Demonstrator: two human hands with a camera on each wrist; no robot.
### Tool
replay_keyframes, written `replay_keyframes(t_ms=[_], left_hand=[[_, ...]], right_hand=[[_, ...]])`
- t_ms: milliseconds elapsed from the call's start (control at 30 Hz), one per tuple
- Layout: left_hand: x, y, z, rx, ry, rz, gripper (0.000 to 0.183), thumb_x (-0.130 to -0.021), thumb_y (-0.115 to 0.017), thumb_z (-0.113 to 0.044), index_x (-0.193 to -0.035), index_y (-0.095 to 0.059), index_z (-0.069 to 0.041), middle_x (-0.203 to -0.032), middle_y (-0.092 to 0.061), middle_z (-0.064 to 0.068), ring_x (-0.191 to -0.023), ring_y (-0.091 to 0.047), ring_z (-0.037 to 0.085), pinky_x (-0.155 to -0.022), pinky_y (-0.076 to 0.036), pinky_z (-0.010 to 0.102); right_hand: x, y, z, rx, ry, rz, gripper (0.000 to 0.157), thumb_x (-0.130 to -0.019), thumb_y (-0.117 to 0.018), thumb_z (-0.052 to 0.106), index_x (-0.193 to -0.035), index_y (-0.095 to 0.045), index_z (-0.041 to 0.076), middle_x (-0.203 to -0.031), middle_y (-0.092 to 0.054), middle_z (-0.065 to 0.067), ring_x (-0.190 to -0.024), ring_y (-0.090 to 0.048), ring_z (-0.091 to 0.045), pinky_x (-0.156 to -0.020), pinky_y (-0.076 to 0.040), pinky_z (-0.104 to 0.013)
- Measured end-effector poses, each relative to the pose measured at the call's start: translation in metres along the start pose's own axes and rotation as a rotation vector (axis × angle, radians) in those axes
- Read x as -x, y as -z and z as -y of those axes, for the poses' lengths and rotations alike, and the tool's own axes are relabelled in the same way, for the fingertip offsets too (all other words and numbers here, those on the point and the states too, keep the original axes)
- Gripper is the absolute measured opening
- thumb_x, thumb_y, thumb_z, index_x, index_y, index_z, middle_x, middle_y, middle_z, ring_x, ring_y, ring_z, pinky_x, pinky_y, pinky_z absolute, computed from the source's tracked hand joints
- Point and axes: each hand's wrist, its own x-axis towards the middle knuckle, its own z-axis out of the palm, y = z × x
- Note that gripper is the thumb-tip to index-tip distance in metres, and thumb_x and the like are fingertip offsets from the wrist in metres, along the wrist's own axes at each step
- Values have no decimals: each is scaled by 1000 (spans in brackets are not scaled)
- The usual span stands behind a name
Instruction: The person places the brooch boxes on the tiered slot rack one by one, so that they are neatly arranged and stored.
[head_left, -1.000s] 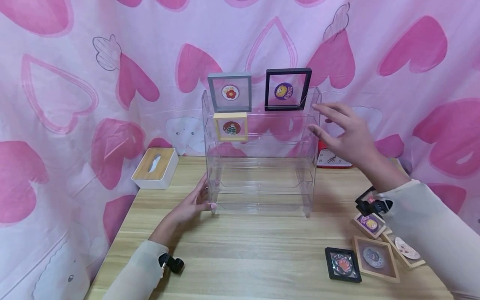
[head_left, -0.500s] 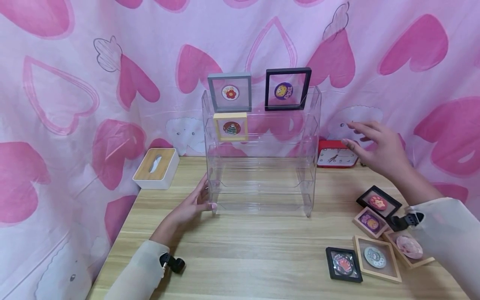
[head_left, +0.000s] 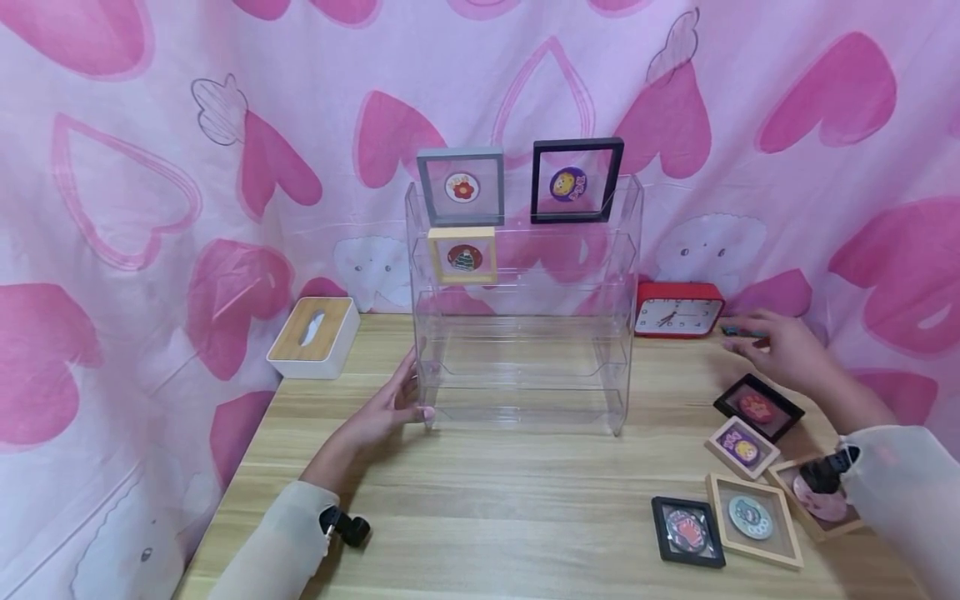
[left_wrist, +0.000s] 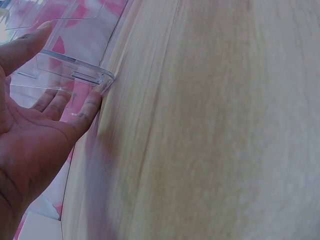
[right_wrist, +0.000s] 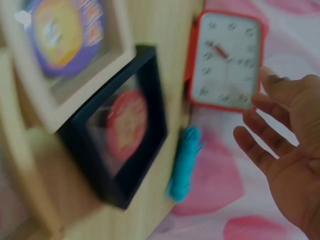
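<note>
A clear acrylic tiered display rack (head_left: 517, 350) stands on the table. My left hand (head_left: 386, 412) holds its lower left side, the thumb at the front edge and the fingers along the side panel; the left wrist view shows the rack's corner (left_wrist: 102, 77) between thumb and fingers. On the top tier are a grey photo frame (head_left: 461, 187) and a black photo frame (head_left: 576, 182); a small yellow frame (head_left: 462, 256) sits one tier lower. My right hand (head_left: 783, 346) holds nothing, its fingers loosely bent beside the red clock (head_left: 678, 310), near a teal bundle (right_wrist: 185, 162).
At the right lie several frames: a black one with a red badge (head_left: 757, 407), a small wooden one (head_left: 742, 447), a larger wooden one (head_left: 753, 518) and a black one (head_left: 687, 531). A tissue box (head_left: 313, 337) stands at left. A pink heart-print curtain (head_left: 300, 125) hangs behind.
My right hand has moved away from the rack's upper right side, rightward and down past the clock, uncovering the clock and the black frame. My left hand has stayed at the rack.
</note>
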Motion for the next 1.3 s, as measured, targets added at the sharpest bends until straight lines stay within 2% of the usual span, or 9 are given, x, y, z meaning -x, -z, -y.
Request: replay_keyframes(t_ms=[67, 167, 267, 400, 633, 867, 1000, 1133, 1300], left_hand=[[0, 0, 1, 1, 4, 0, 115, -102, -75, -6, -171, -3, -63, -188, -9, 9, -173, -13, 44, -136, -15, 71], [1, 0, 1, 7, 7, -3, 115, -101, -75, -6, -171, -4, -62, -188, -11, 8, -173, -14, 43, -137, -13, 71], [1, 0, 1, 11, 8, -6, 115, -101, -76, -6, -171, -4, -62, -188, -13, 7, -173, -15, 42, -138, -11, 70], [1, -1, 1, 11, 2, -5, 116, -100, -76, -5, -171, -4, -62, -188, -15, 7, -173, -16, 42, -137, -11, 70], [2, -1, 0, 17, -1, -2, 116, -100, -75, -3, -171, -4, -62, -187, -15, 10, -172, -16, 43, -137, -10, 71], [1, -3, -2, 17, -3, -6, 116, -100, -74, -2, -171, -5, -62, -188, -11, 11, -172, -17, 43, -138, -13, 69], [1, -3, -2, 22, -6, -1, 117, -100, -74, -1, -171, -5, -61, -188, -11, 12, -172, -16, 44, -138, -13, 68], [1, -3, -3, 14, 12, -9, 115, -101, -76, -5, -170, -5, -64, -188, -13, 10, -172, -16, 43, -138, -11, 69], [1, -2, -1, 5, 20, -10, 115, -101, -75, -6, -170, -4, -65, -189, -9, 7, -173, -14, 43, -137, -11, 71]], right_hand=[[8, -5, -11, 5, 49, 9, 43, -75, -94, -9, -116, -82, -1, -113, -77, -27, -82, -74, -38, -64, -61, -35], [18, -10, -27, -1, 47, 95, 40, -77, -91, -13, -114, -82, -1, -115, -77, -29, -85, -76, -40, -65, -63, -34], [28, -16, -40, 3, 17, 174, 33, -82, -87, -12, -112, -83, 2, -113, -78, -23, -92, -75, -35, -69, -62, -30], [37, -24, -50, -5, 29, 222, 27, -82, -89, -8, -105, -86, 6, -106, -80, -11, -92, -72, -21, -73, -61, -29], [38, -28, -55, -67, -133, 400, 22, -91, -82, -3, -105, -88, 13, -110, -73, -11, -96, -64, -18, -79, -54, -23], [37, -28, -57, -88, -146, 393, 22, -91, -82, -4, -103, -88, 14, -106, -70, -9, -90, -59, -13, -75, -50, -20], [40, -26, -61, -74, -109, 327, 23, -90, -85, -3, -99, -88, 18, -106, -75, -5, -90, -59, -4, -74, -50, -19], [40, -21, -64, -79, -80, 275, 28, -87, -85, -8, -98, -87, 18, -102, -81, -4, -90, -59, 8, -75, -49, -12], [39, -13, -65, -81, -68, 236, 32, -85, -83, -16, -98, -87, 13, -98, -83, -6, -88, -60, 11, -71, -50, -10]])
